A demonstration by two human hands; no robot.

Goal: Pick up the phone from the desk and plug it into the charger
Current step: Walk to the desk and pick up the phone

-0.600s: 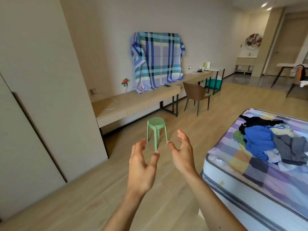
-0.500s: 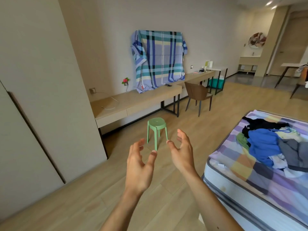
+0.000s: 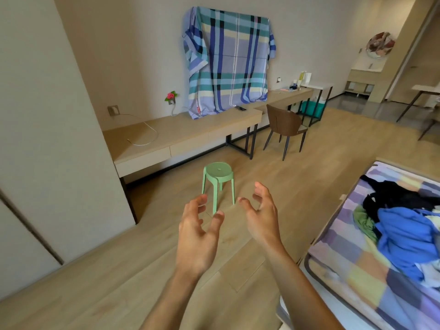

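Observation:
A dark phone [image 3: 240,108] lies flat on the long wooden desk [image 3: 190,132], just below the hanging plaid cloth. A white charger cable [image 3: 145,136] loops across the desk's left part from a wall socket [image 3: 113,110]. My left hand [image 3: 198,234] and my right hand [image 3: 260,215] are raised in front of me over the floor, far short of the desk. Both hold nothing, fingers spread and curled.
A green stool [image 3: 217,181] stands on the floor between me and the desk. A brown chair [image 3: 284,125] sits at the desk further right. A bed [image 3: 357,270] with a pile of clothes [image 3: 402,225] fills the right side. A plaid cloth [image 3: 228,60] hangs on the wall.
The view has moved slightly closer to the desk and turned a little left. Both hands stay raised and empty in the same pose.

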